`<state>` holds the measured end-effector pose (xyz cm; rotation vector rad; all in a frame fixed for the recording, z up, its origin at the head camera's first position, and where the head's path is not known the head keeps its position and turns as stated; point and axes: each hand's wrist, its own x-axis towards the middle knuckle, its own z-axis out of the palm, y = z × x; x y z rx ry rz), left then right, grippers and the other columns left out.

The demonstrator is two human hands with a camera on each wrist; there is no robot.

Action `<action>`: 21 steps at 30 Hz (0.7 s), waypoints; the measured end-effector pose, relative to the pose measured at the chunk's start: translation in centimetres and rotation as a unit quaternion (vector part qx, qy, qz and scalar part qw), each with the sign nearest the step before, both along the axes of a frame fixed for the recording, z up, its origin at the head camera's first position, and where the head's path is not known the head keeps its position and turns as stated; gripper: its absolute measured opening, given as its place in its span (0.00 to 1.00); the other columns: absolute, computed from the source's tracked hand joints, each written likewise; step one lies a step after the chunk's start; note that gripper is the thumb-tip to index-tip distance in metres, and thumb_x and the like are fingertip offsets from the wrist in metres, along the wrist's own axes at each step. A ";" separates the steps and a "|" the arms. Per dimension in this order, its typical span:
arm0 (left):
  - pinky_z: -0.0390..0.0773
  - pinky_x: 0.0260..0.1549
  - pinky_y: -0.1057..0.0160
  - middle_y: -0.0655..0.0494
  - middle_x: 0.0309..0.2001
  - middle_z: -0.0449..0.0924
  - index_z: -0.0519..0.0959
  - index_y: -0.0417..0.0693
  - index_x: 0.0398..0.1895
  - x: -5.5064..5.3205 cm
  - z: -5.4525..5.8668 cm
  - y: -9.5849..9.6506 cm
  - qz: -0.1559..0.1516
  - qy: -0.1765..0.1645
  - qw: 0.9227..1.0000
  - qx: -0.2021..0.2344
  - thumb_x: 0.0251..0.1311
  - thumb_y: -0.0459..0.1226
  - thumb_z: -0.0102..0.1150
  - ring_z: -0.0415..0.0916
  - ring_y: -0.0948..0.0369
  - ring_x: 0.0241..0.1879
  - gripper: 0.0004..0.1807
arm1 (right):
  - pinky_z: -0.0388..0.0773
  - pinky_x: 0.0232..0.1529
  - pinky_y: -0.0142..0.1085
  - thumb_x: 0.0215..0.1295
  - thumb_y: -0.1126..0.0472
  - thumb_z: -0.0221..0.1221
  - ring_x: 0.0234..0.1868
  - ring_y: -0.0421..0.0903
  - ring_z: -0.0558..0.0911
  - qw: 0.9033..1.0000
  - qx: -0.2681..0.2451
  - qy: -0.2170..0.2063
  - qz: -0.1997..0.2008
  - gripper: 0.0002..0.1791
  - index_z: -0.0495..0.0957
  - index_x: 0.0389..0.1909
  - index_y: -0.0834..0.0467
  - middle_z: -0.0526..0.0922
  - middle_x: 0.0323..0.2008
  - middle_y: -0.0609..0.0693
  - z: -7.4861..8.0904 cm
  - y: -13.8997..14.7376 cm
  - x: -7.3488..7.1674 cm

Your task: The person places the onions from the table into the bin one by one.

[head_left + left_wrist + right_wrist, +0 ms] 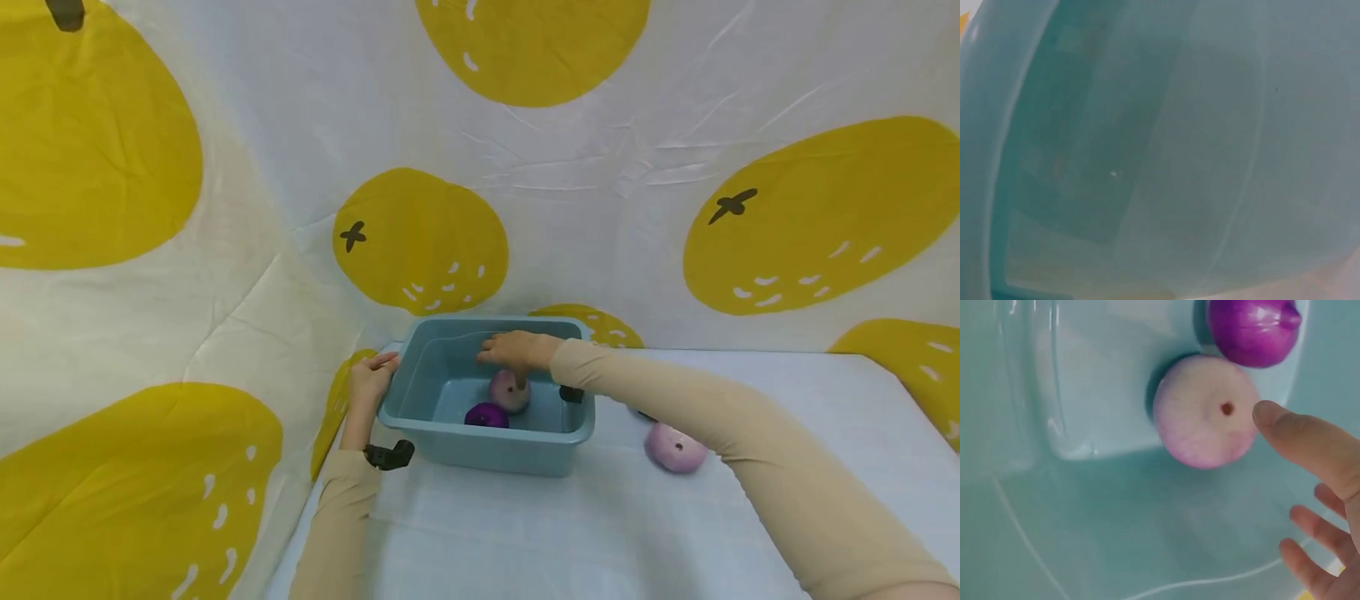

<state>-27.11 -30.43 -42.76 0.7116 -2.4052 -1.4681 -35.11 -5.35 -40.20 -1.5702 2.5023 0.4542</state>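
Note:
A blue-grey plastic basin [487, 450] stands on the table. My left hand [369, 382] grips its left rim; the left wrist view is filled by the basin's wall [1210, 156], and the grip itself does not show there. Inside lie a pale pink-white onion [1200, 419] and a deep purple onion [1254, 331], side by side on the bottom. Over the pale one, my right hand [519, 350] reaches in with its fingers spread and its palm holding nothing. In the right wrist view its thumb [1300, 434] is at the pale onion's edge; whether they touch, I cannot tell.
Another pinkish onion [675, 448] lies on the white-covered table [540, 533] right of the basin, below my right sleeve. A dark object beside it is mostly hidden by that sleeve. A cloth with yellow fruit prints [600, 225] hangs behind and at the left.

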 end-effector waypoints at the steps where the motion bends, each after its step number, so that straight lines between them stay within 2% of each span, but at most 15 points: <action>1: 0.71 0.58 0.47 0.35 0.57 0.73 0.79 0.34 0.54 0.0 0.1 0.1 0.000 0.001 1.000 0.002 0.65 0.38 0.56 0.71 0.42 0.55 0.19 | 0.71 0.63 0.43 0.49 0.59 0.73 0.64 0.50 0.70 1.000 -0.002 -0.001 0.000 0.42 0.66 0.67 0.51 0.70 0.64 0.52 0.4 0.1 0.2; 12: 0.73 0.57 0.47 0.33 0.56 0.75 0.78 0.33 0.55 0.5 0.0 0.1 0.007 0.008 1.000 0.012 0.66 0.38 0.56 0.74 0.42 0.54 0.19 | 0.72 0.62 0.42 0.52 0.59 0.71 0.65 0.50 0.70 1.000 -0.020 0.001 0.016 0.40 0.66 0.68 0.51 0.70 0.65 0.52 3.2 1.5 2.5; 21: 0.74 0.55 0.47 0.33 0.55 0.76 0.78 0.35 0.55 0.7 0.0 0.1 -0.001 0.007 1.000 -0.005 0.66 0.39 0.56 0.75 0.42 0.53 0.20 | 0.74 0.59 0.42 0.47 0.58 0.74 0.61 0.50 0.73 0.999 -0.031 0.021 0.007 0.42 0.67 0.66 0.50 0.73 0.61 0.50 3.9 4.7 4.3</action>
